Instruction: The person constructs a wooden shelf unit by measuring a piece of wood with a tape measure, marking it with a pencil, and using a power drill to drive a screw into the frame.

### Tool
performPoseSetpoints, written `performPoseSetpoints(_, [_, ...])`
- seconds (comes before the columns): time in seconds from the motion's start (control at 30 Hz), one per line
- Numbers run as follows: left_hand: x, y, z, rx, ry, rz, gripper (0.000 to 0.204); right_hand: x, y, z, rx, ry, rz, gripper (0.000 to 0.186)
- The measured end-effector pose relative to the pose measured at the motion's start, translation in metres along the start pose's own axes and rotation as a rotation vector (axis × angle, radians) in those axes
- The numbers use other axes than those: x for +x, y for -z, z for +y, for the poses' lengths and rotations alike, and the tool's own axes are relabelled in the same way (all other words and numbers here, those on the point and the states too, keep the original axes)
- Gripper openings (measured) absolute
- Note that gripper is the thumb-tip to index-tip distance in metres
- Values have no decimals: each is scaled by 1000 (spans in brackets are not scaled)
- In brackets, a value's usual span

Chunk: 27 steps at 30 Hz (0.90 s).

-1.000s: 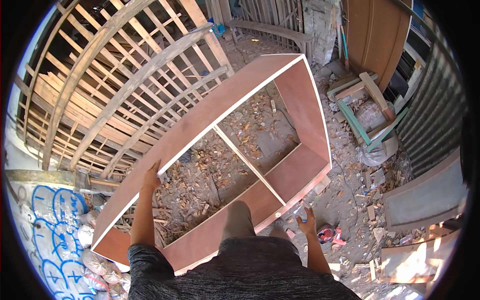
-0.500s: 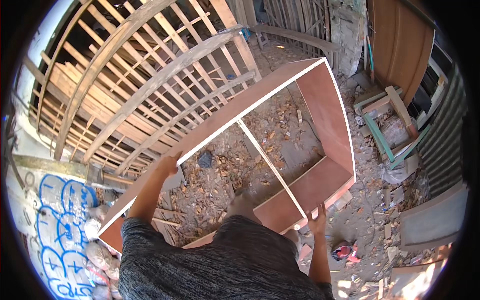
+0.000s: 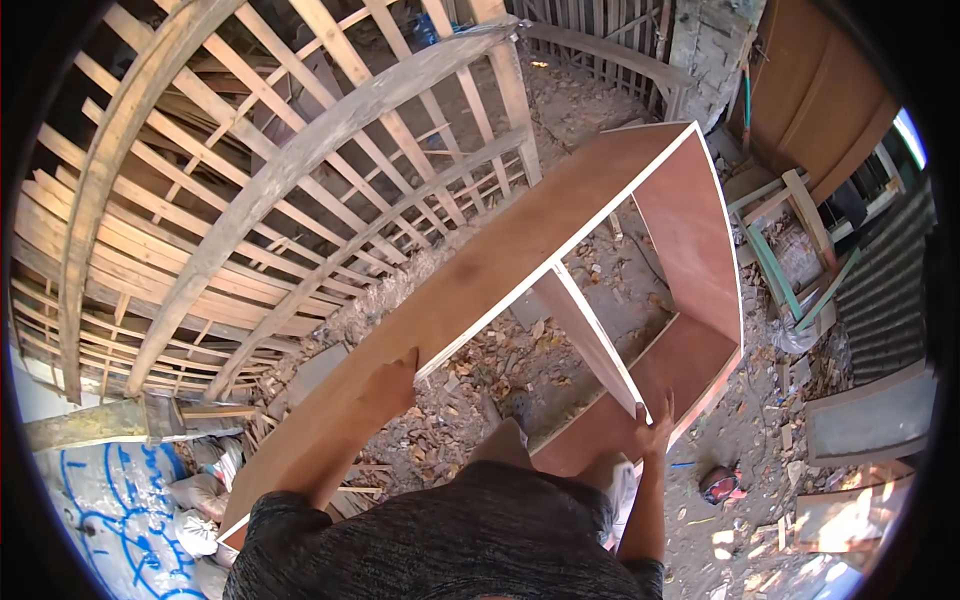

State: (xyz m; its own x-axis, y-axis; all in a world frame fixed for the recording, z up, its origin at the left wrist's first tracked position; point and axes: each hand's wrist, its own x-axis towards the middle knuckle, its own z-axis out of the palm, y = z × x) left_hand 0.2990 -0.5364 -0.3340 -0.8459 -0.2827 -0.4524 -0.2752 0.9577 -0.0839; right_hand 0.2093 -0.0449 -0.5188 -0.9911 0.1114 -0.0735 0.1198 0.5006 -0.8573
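Observation:
A long, open cabinet carcass [image 3: 480, 265] of reddish-brown board with white front edges lies slantwise before me, its far end at the upper right. A divider [image 3: 590, 330] crosses its inside, and the littered ground shows through the openings. My left hand [image 3: 388, 388] is closed over the white edge of the long left panel, fingers partly hidden. At the near side, my right hand [image 3: 655, 432] grips the carcass edge where the divider meets it. My body stands between the hands and hides part of the near side.
A wooden slatted rack [image 3: 300, 160] fills the left. Blue-marked white sacks [image 3: 115, 510] lie lower left. On the right are a broken wooden frame [image 3: 790, 245], corrugated sheet [image 3: 890, 270], a grey panel [image 3: 868, 420] and a red-and-black tool [image 3: 718, 486]. Leaves and debris cover the ground.
The carcass has tilted, so more of the long left panel's outer face shows. Both hands and the carcass sit farther right in the picture, and the view has shifted.

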Motion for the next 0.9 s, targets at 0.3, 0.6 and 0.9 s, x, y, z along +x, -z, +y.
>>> performPoseSetpoints(0.3, [106,-17,-94,-34,-100,-92,85,-29,-27,16,-156,20,123,58])
performPoseSetpoints(0.6, [204,-43,-162,78,-104,-251,85,-123,-65,130,-331,-302,155,68])
performPoseSetpoints(0.9, [293,-82,-234,23,-177,-277,81,-112,-152,258,-284,-804,226,84])
